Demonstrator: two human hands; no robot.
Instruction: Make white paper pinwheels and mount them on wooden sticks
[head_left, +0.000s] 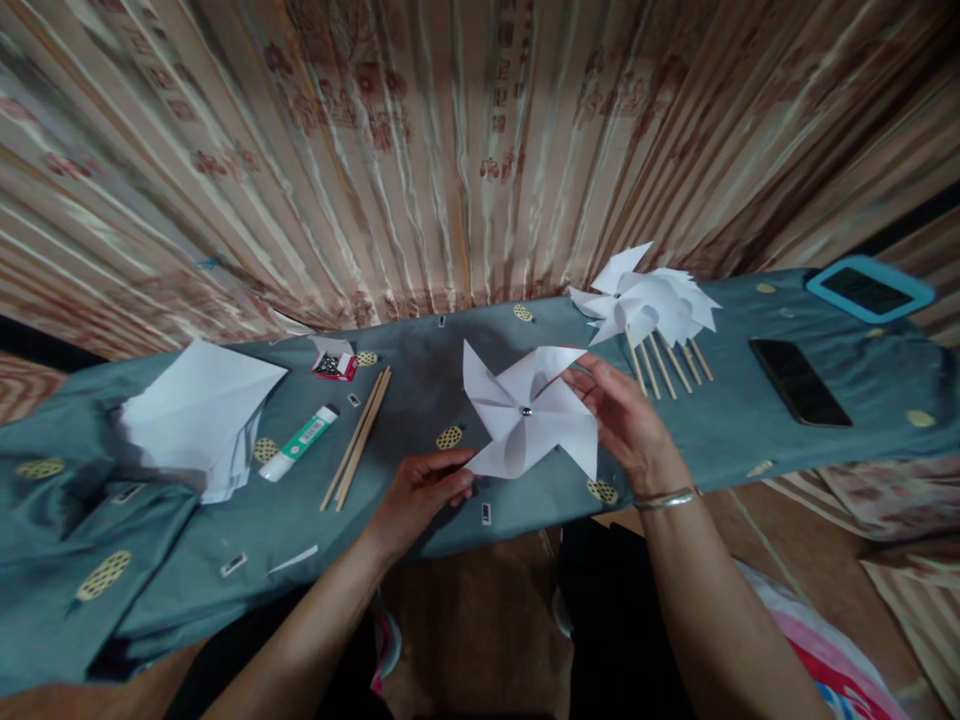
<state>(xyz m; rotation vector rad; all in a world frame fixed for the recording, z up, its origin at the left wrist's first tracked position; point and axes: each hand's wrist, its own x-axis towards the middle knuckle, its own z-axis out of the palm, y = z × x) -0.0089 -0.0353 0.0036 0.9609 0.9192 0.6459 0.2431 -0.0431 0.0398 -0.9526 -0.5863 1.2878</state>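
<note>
Bench [825, 460] under a teal cloth, curtain behind. White paper pinwheel [529, 415] lies flat at centre, between both hands, silver pin up. Right hand [626, 425] pinches its upper-right blade; left hand [420, 490] pinches the lower-left tip. Finished pinwheels on sticks [652, 310] sit just beyond the right hand; loose sticks [358, 440] and glue stick [298, 443] lie left.

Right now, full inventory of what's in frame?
pinwheel: 1, white, centre, held by both hands
finished pinwheels: a pile, white, on wooden sticks, right of centre
loose sticks: a few, wood, left of centre
glue stick: 1, white and green, left
paper stack: 1, white, far left
small box: 1, red and white, behind the glue stick
phone: 1, black, right
tablet: 1, blue case, far right
cloth: 1, grey-blue, covering the table
left hand: pinching the pinwheel's lower edge
right hand: gripping its right side
</note>
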